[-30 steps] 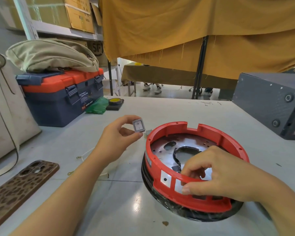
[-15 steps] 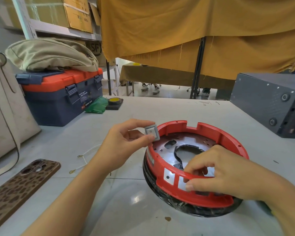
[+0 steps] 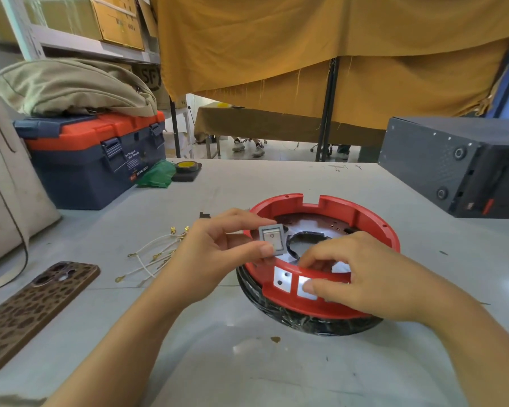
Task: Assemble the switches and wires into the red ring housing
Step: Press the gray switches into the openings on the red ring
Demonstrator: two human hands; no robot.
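At 9 o'clock, a leopard-print phone case (image 3: 33, 312) lies on the grey table (image 3: 224, 362), with loose white wires (image 3: 156, 257) just beyond it. My left hand (image 3: 218, 259) pinches a grey rocker switch (image 3: 272, 240) between thumb and forefinger, holding it over the near-left rim of the red ring housing (image 3: 365, 218) at centre. At 3 o'clock, my right hand (image 3: 362, 277) grips the housing's near wall, thumb outside on a rectangular cutout, fingers curled inside.
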